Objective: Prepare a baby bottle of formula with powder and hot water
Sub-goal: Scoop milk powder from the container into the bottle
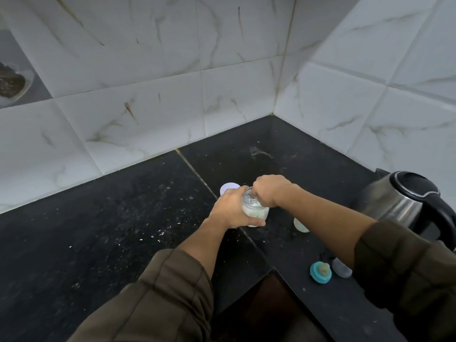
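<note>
**Corner counter: bottle gripped, opening under your right hand**

Black stone counter (123,230) meets white marbled wall tiles (148,70) in a corner beyond your hands; pale specks are scattered over the stone to the left of your left hand.

A steel electric kettle (399,196) with black lid and handle stands well to the right of your right hand, lid closed.

Your left hand (230,209) is wrapped around the clear baby bottle (255,211), holding it upright on the counter. White contents show inside it.

Your right hand (270,190) is bunched over the bottle's mouth, fingers pinched together; what they hold, if anything, cannot be told.

A white round lid (228,186) lies just behind your left hand. A small pale container (300,224) stands beneath your right forearm. Nearer you, to the right of both hands, a teal ring with nipple (320,272) lies beside a clear cap (341,267).
</note>
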{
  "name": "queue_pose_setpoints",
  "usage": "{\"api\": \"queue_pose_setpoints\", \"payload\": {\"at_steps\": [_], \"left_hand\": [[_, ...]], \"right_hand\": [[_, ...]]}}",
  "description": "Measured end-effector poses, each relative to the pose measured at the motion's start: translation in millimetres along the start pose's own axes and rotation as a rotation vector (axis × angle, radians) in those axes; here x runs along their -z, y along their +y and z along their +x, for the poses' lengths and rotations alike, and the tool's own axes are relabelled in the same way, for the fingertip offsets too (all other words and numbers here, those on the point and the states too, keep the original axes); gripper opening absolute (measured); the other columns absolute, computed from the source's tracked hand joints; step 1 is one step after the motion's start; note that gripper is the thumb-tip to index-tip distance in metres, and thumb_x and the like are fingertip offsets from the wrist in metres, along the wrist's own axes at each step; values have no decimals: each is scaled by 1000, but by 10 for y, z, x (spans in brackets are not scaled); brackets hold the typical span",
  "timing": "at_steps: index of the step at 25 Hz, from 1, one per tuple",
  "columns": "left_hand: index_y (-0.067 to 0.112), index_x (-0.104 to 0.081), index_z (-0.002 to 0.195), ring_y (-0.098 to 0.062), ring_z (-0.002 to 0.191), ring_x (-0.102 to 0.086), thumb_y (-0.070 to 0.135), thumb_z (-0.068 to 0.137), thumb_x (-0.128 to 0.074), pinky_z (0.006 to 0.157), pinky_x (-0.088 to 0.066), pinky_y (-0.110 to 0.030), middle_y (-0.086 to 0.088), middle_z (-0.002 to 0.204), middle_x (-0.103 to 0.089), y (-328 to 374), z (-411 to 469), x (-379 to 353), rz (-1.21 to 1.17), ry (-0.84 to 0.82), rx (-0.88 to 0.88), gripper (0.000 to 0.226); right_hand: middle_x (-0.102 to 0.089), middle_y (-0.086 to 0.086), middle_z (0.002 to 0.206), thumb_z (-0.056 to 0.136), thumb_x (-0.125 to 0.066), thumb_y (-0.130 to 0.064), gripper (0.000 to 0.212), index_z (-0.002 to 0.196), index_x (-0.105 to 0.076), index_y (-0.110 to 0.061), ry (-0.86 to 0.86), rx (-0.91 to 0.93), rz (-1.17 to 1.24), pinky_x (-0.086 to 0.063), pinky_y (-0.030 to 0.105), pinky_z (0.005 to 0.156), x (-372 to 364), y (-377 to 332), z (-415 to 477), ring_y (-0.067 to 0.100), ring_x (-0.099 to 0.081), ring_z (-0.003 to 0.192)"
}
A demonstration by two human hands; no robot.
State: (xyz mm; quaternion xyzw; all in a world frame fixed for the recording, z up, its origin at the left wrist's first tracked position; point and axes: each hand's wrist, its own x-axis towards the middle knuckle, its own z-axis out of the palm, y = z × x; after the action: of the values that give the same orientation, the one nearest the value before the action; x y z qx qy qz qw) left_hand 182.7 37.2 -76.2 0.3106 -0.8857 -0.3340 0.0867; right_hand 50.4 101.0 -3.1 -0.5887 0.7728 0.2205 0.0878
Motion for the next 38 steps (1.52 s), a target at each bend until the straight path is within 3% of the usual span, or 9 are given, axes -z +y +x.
{"api": "queue_pose_setpoints", "payload": {"at_steps": [5, 10, 16, 20, 23, 26, 29, 32, 38], "left_hand": [[33, -57, 107, -4, 87, -63, 54, 53, -87, 80, -58, -30, 19, 92, -63, 28, 35, -115, -51, 78, -11, 65], [38, -51, 104, -1, 85, -62, 63, 53, -80, 74, -56, -27, 22, 94, -63, 75, 49, -152, -6, 171, -52, 64], [23, -52, 131, -13, 111, -56, 56, 63, -82, 95, -49, -29, 8, 124, -59, 119, 148, -29, 182, 376, -239, 81], [25, -53, 128, -13, 109, -57, 56, 62, -78, 94, -50, -31, 9, 123, -60, 264, 186, -5, 202, 437, -276, 78], [27, -52, 129, -12, 112, -56, 58, 62, -77, 96, -50, -32, 11, 125, -60, 334, 192, 3, 224, 447, -289, 77], [28, -50, 131, -12, 114, -56, 61, 62, -78, 97, -49, -32, 10, 128, -59, 335, 192, -12, 242, 432, -258, 81], [25, -49, 134, -15, 114, -56, 58, 63, -80, 96, -48, -33, 9, 129, -58, 304, 196, -14, 233, 438, -203, 84], [24, -49, 133, -16, 112, -55, 56, 62, -82, 94, -49, -33, 8, 125, -58, 294, 188, 20, 192, 438, -125, 85], [30, -51, 122, -15, 108, -56, 60, 56, -80, 89, -51, -33, 10, 116, -58, 369, 175, 57, 116, 467, -46, 78]], "right_hand": [[-53, -1, 93, 95, -61, -17, 9, 104, -61, -17, -21, -43, -11, -48, 34, 71, -19, -50, 42, 22, -56, 86], [-54, -1, 100, 92, -65, -21, 18, 109, -65, -16, 42, -40, -39, -47, 33, 69, 19, 22, -1, 20, -58, 88], [-52, 4, 111, 89, -74, -26, 38, 121, -61, -11, 231, -101, 24, -41, 35, 70, 122, 177, -154, 20, -48, 91], [-59, 3, 108, 88, -73, -26, 33, 115, -62, -13, 251, -150, 231, -52, 35, 72, 108, 209, -187, 21, -60, 87], [-61, 2, 87, 87, -70, -20, 12, 87, -59, -14, 237, -224, 410, -54, 34, 69, 106, 255, -201, 21, -62, 77], [-65, 4, 74, 82, -72, -19, 15, 75, -61, -12, 181, -279, 620, -51, 31, 60, 80, 333, -181, 20, -63, 67], [-74, 10, 92, 78, -76, -15, 14, 89, -74, -6, 180, -330, 944, -64, 33, 71, 76, 438, -219, 23, -72, 81], [-69, 2, 102, 81, -80, -12, 11, 89, -74, -8, 214, -353, 1172, -65, 39, 80, 83, 547, -300, 19, -67, 99], [-74, 0, 104, 89, -78, -16, 15, 74, -77, -15, 306, -296, 1204, -63, 30, 69, -45, 702, -424, 15, -67, 97]]}}
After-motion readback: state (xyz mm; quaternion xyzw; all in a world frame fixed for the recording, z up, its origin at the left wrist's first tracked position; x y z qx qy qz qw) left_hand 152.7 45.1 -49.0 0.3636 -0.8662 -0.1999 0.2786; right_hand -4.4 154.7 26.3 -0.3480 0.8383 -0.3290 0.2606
